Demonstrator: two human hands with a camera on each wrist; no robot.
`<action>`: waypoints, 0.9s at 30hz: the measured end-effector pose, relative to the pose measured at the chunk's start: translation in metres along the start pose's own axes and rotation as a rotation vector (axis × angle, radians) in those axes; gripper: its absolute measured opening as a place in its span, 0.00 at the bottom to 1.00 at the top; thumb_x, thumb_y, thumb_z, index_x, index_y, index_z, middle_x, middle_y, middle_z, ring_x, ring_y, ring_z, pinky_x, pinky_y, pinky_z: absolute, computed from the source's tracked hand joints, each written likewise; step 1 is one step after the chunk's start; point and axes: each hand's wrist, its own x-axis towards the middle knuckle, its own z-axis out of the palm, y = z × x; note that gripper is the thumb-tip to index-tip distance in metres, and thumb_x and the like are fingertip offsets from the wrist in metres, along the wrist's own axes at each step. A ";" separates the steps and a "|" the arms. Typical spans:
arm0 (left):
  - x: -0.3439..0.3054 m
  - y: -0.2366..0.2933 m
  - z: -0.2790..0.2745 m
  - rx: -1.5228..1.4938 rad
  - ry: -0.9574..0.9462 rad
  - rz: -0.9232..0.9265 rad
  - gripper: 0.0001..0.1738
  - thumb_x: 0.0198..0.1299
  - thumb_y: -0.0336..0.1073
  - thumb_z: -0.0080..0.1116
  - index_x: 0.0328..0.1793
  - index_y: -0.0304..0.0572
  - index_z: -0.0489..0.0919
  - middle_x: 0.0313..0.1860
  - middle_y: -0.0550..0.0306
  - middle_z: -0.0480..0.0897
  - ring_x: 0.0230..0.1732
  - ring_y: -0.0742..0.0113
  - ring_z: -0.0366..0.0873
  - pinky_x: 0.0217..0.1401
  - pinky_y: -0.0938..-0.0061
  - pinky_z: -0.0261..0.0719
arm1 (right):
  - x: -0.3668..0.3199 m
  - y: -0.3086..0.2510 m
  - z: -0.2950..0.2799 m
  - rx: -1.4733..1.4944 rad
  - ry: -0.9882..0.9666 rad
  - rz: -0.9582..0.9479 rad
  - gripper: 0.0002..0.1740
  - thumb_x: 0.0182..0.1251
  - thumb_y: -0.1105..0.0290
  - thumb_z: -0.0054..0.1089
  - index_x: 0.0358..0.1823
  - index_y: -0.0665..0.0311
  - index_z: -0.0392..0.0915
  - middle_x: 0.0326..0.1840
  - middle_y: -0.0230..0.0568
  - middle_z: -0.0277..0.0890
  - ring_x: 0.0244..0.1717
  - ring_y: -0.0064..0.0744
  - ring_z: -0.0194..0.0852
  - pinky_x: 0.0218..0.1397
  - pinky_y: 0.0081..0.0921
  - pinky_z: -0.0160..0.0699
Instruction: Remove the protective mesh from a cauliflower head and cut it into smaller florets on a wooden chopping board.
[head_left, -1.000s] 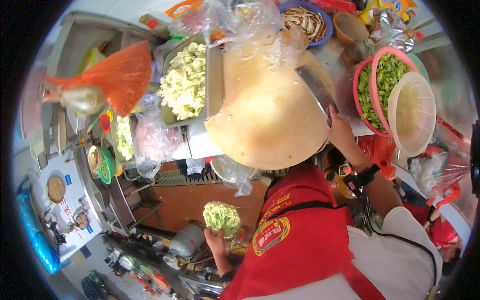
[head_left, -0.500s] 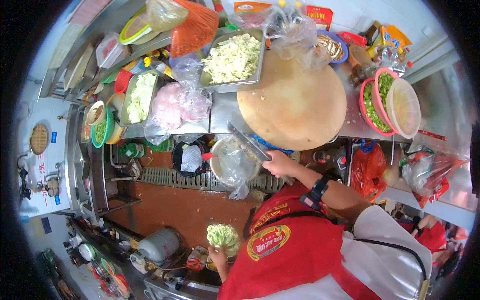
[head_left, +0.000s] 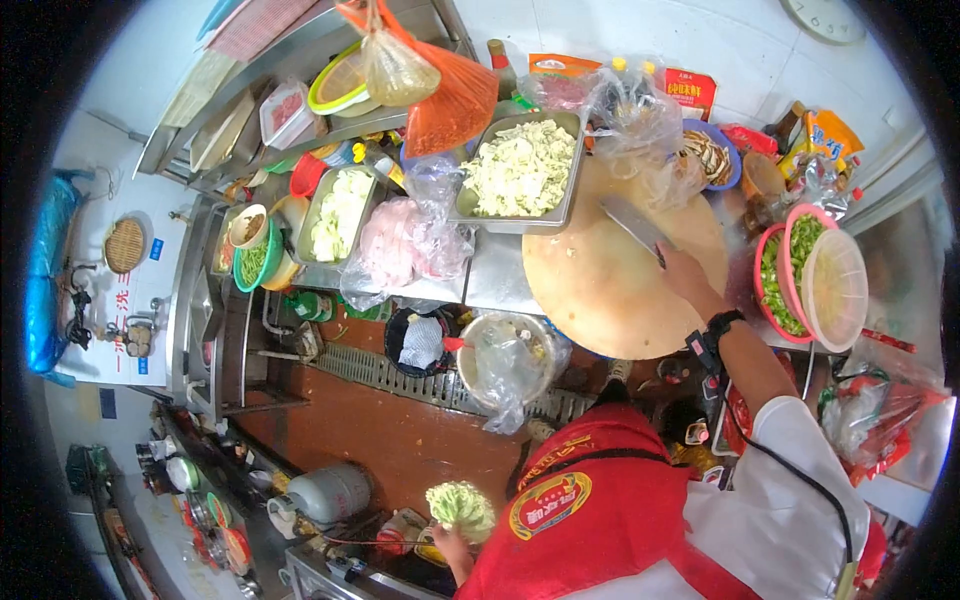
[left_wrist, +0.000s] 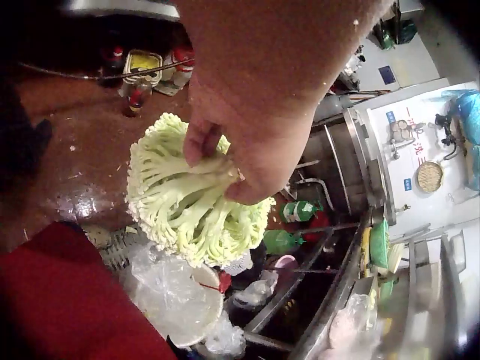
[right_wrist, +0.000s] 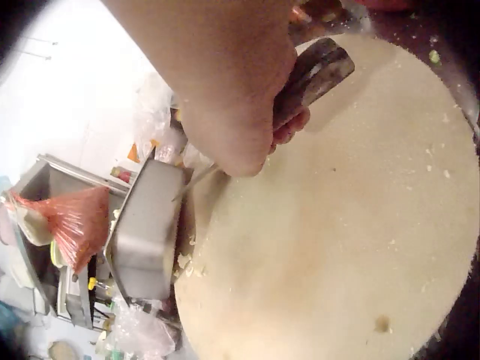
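Note:
My left hand (head_left: 454,550) grips a head of cauliflower (head_left: 462,508) low beside the red apron. In the left wrist view, the thumb and fingers of that hand (left_wrist: 240,127) pinch the pale stem, and the cauliflower's florets (left_wrist: 169,217) spread out below it. My right hand (head_left: 686,278) holds a cleaver (head_left: 628,218) over the round chopping board (head_left: 610,310), blade pointing to the far left. Its dark handle (right_wrist: 322,71) sticks out behind the fist in the right wrist view, where most of the blade is hidden.
A steel tray (head_left: 520,222) of cut cauliflower stands left of the board. Pink bowls (head_left: 775,325) of sliced green peppers are on the right. Below the counter stands a bin (head_left: 470,375) with a plastic bag. A gas cylinder (head_left: 330,492) stands on the floor behind.
The cleaver went from the board's right side to beyond its front left edge, over the bin, then back above the board. My left hand keeps the cauliflower low. The head view has shifted.

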 end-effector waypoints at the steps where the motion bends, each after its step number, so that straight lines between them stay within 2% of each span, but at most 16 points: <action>1: -0.008 0.015 0.006 0.144 -0.006 0.055 0.09 0.52 0.28 0.64 0.35 0.35 0.75 0.28 0.57 0.77 0.29 0.69 0.71 0.31 0.69 0.70 | 0.006 -0.008 -0.004 0.010 -0.050 0.005 0.30 0.60 0.67 0.55 0.66 0.58 0.63 0.42 0.56 0.79 0.43 0.58 0.79 0.45 0.47 0.77; 4: 0.000 0.002 0.013 0.327 -0.028 0.132 0.09 0.52 0.33 0.64 0.31 0.34 0.77 0.22 0.59 0.76 0.25 0.70 0.68 0.28 0.70 0.66 | 0.015 -0.023 -0.002 0.054 -0.144 0.006 0.31 0.61 0.67 0.54 0.67 0.57 0.61 0.43 0.55 0.79 0.44 0.56 0.78 0.45 0.47 0.77; 6: -0.002 0.006 0.019 0.229 -0.114 0.097 0.08 0.52 0.32 0.64 0.31 0.34 0.78 0.23 0.59 0.76 0.25 0.72 0.69 0.27 0.71 0.66 | 0.013 -0.024 0.014 0.093 -0.122 -0.009 0.31 0.62 0.66 0.54 0.68 0.57 0.60 0.42 0.54 0.79 0.44 0.56 0.78 0.44 0.47 0.77; 8: -0.028 0.049 0.043 0.202 -0.110 0.070 0.08 0.52 0.31 0.64 0.30 0.34 0.78 0.24 0.60 0.77 0.26 0.72 0.69 0.27 0.72 0.66 | 0.004 -0.017 0.031 0.119 -0.105 -0.076 0.31 0.62 0.66 0.53 0.69 0.57 0.60 0.41 0.53 0.79 0.41 0.55 0.79 0.43 0.47 0.77; 9: -0.002 0.017 0.031 0.101 -0.264 0.052 0.08 0.52 0.29 0.65 0.34 0.35 0.78 0.26 0.61 0.76 0.27 0.72 0.70 0.28 0.73 0.67 | -0.003 -0.013 0.035 0.126 -0.095 -0.109 0.31 0.63 0.66 0.53 0.69 0.57 0.59 0.41 0.53 0.79 0.40 0.55 0.79 0.43 0.48 0.77; 11: -0.003 0.022 0.035 0.267 -0.202 0.082 0.08 0.56 0.26 0.59 0.43 0.36 0.77 0.31 0.59 0.78 0.28 0.71 0.73 0.26 0.74 0.71 | -0.021 -0.020 0.029 0.088 -0.161 -0.168 0.31 0.63 0.67 0.52 0.69 0.58 0.59 0.39 0.52 0.79 0.38 0.54 0.79 0.42 0.48 0.78; 12: -0.002 0.026 0.037 0.348 -0.172 0.102 0.10 0.59 0.25 0.57 0.47 0.37 0.76 0.34 0.58 0.79 0.28 0.71 0.75 0.25 0.75 0.73 | -0.030 -0.028 0.026 0.070 -0.189 -0.196 0.31 0.63 0.67 0.51 0.70 0.59 0.59 0.38 0.52 0.79 0.37 0.54 0.80 0.42 0.48 0.78; 15: 0.031 -0.001 0.028 0.268 -0.189 0.141 0.11 0.60 0.25 0.55 0.49 0.37 0.75 0.37 0.57 0.79 0.29 0.70 0.75 0.25 0.74 0.73 | -0.057 -0.059 0.046 0.120 -0.193 -0.230 0.31 0.63 0.68 0.51 0.69 0.59 0.60 0.36 0.53 0.79 0.37 0.53 0.80 0.42 0.48 0.79; 17: 0.021 0.027 0.033 0.223 -0.167 0.066 0.12 0.55 0.27 0.62 0.44 0.35 0.74 0.32 0.59 0.76 0.32 0.71 0.73 0.30 0.72 0.72 | -0.071 -0.097 0.050 0.199 -0.239 -0.224 0.27 0.62 0.69 0.50 0.65 0.60 0.65 0.36 0.54 0.79 0.37 0.54 0.80 0.43 0.48 0.79; 18: 0.014 0.044 0.041 0.200 -0.161 0.025 0.14 0.53 0.28 0.65 0.42 0.34 0.73 0.30 0.60 0.75 0.33 0.71 0.71 0.32 0.71 0.71 | -0.076 -0.120 0.057 0.271 -0.230 -0.232 0.30 0.60 0.67 0.54 0.66 0.59 0.65 0.34 0.55 0.79 0.36 0.55 0.80 0.41 0.48 0.78; 19: 0.019 0.047 0.044 0.215 -0.204 0.011 0.13 0.55 0.29 0.63 0.44 0.35 0.73 0.33 0.58 0.76 0.34 0.69 0.73 0.33 0.71 0.73 | -0.078 -0.142 0.064 0.340 -0.223 -0.240 0.32 0.59 0.65 0.57 0.67 0.59 0.64 0.32 0.56 0.78 0.35 0.57 0.79 0.40 0.48 0.78; 20: 0.027 0.049 0.043 0.232 -0.244 -0.004 0.14 0.56 0.29 0.61 0.47 0.35 0.74 0.36 0.55 0.78 0.35 0.67 0.75 0.34 0.71 0.74 | -0.077 -0.164 0.061 0.570 -0.293 -0.230 0.29 0.56 0.66 0.57 0.63 0.60 0.69 0.30 0.57 0.78 0.33 0.55 0.79 0.41 0.46 0.78; 21: 0.036 0.052 0.036 0.251 -0.276 -0.019 0.14 0.58 0.30 0.60 0.49 0.36 0.74 0.39 0.52 0.79 0.36 0.64 0.77 0.35 0.71 0.76 | -0.069 -0.182 0.057 0.727 -0.393 -0.225 0.26 0.58 0.67 0.55 0.60 0.63 0.72 0.26 0.53 0.78 0.24 0.43 0.78 0.30 0.38 0.77; 24: 0.113 -0.003 0.012 0.511 -0.281 0.389 0.18 0.52 0.31 0.65 0.48 0.34 0.74 0.39 0.48 0.79 0.40 0.58 0.77 0.44 0.67 0.76 | -0.068 -0.219 0.026 0.950 -0.646 0.024 0.26 0.59 0.68 0.54 0.61 0.65 0.71 0.23 0.43 0.76 0.17 0.27 0.71 0.20 0.28 0.72; 25: 0.107 0.009 0.008 0.534 -0.256 0.381 0.19 0.51 0.30 0.66 0.48 0.33 0.73 0.39 0.47 0.79 0.41 0.56 0.77 0.46 0.66 0.75 | -0.072 -0.221 0.024 1.146 -0.585 0.079 0.19 0.61 0.66 0.55 0.51 0.68 0.74 0.18 0.37 0.73 0.11 0.25 0.66 0.17 0.26 0.68; 27: 0.079 0.062 0.027 0.573 -0.219 0.362 0.22 0.47 0.30 0.68 0.48 0.31 0.73 0.39 0.45 0.79 0.43 0.53 0.78 0.50 0.64 0.74 | -0.064 -0.200 0.032 1.288 -0.687 0.179 0.13 0.61 0.67 0.55 0.43 0.68 0.75 0.16 0.33 0.69 0.11 0.23 0.63 0.16 0.25 0.66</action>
